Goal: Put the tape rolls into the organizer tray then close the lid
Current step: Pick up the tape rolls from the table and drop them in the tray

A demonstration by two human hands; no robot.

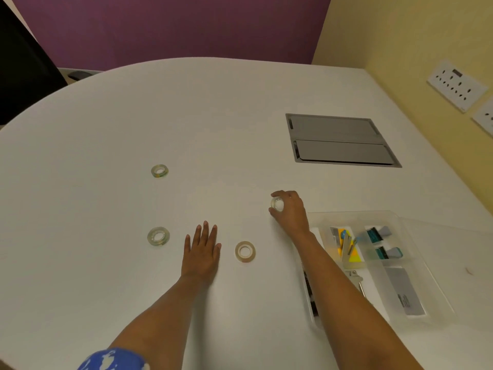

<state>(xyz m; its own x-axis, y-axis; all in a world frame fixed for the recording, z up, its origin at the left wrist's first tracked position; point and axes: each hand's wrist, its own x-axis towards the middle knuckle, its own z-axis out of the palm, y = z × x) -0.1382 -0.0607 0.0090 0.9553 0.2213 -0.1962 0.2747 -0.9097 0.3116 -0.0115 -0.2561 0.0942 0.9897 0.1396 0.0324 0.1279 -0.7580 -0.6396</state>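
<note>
The white surface (240, 116) spreads wide, with the clear organizer tray (416, 252) at its right edge, lid off. The left hand (200, 252) lies flat, fingers released. The right hand (289, 210) grips one tape roll (277, 204) beside the tray. Three rolls lie loose: near (245, 251), left (158, 236), far (159, 171).

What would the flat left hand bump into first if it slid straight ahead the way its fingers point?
Probably nothing. The left hand lies flat on the table, fingers pointing away from the person. The far tape roll sits left of that line, so the way looks free to the table's far edge.
</note>
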